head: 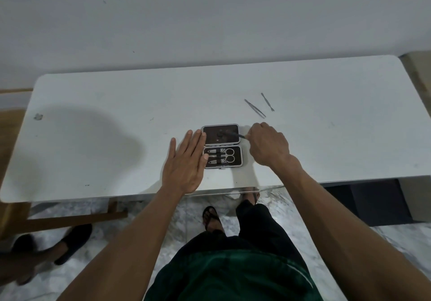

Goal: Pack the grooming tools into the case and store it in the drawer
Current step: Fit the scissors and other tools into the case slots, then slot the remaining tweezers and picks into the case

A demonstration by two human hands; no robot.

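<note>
A small dark grooming case (222, 146) lies open on the white table (116, 125). Its near half holds scissors (227, 155) and two clippers under straps. My left hand (186, 160) lies flat with fingers spread, its fingertips resting on the case's left edge. My right hand (268, 144) is closed on a thin metal tool (235, 134), whose tip lies over the case's far half. Tweezers (255, 108) and a slim metal pusher (267, 101) lie loose on the table beyond the case to the right.
The table stands against a plain white wall. Below its front edge are a marble floor, my legs in sandals, a wooden frame (70, 219) at left and dark shoes (70, 242) at lower left. No drawer is in view.
</note>
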